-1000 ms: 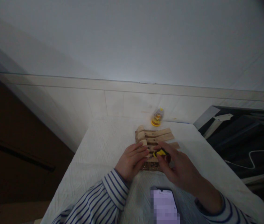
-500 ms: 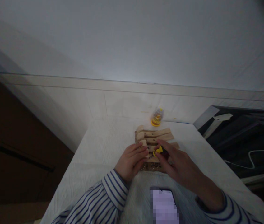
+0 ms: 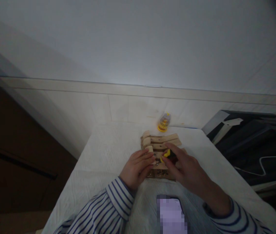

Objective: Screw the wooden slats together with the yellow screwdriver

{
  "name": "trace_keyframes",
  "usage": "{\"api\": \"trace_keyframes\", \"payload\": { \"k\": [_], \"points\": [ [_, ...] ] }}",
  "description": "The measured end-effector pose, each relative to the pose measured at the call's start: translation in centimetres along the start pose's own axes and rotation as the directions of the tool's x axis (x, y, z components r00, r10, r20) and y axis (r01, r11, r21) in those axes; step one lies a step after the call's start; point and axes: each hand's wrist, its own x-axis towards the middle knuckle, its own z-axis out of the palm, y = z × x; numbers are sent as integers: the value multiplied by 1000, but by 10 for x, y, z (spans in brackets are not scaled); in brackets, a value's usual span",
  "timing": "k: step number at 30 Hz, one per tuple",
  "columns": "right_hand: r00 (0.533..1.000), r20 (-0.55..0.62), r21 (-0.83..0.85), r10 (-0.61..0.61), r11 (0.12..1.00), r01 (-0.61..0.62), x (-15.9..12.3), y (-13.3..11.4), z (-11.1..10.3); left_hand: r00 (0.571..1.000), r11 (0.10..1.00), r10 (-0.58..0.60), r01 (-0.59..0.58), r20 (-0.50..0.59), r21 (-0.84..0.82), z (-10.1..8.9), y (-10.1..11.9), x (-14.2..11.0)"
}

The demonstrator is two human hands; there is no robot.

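In the head view, my right hand pinches a yellow and black screwdriver. Its shaft points down and left at the wooden pieces, and I cannot make out whether the tip sits in a screw. My left hand is closed on the end of a light wooden piece, fingers pressed over it. Further pale wooden pieces lie side by side behind it, with rounded blocks at their left ends. Below them shows a brown base with dark markings, partly covered by my hands.
A clear container with a yellow base stands at the table's back edge by the wall. White cloth covers the table. A phone lies close to my body. Dark flat panels lean at the right.
My right hand has turned slightly around the screwdriver, and its index finger sits a little higher. The left hand and the wooden pieces stay in place.
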Motion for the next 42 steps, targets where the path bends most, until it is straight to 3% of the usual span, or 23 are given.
{"api": "trace_keyframes", "payload": {
  "k": [7,13,22,34,42],
  "points": [
    [1000,0,-27,-22,999,22,0,2,1,1000,1000,3,-3,7,-11,0,-1,-1],
    [1000,-1,6,29,1000,-29,-1,2,4,1000,1000,4,-4,0,-11,1,-1,-1],
    [1000,-18,-2,-22,1000,22,-1,2,6,1000,1000,4,-4,5,-7,-2,0,1],
    [997,67,78,28,996,-33,-8,4,7,1000,1000,-9,9,16,-10,-1,0,0],
    [1000,10,35,-12,999,12,-7,6,8,1000,1000,4,-4,3,2,0,0,1]
  ]
}}
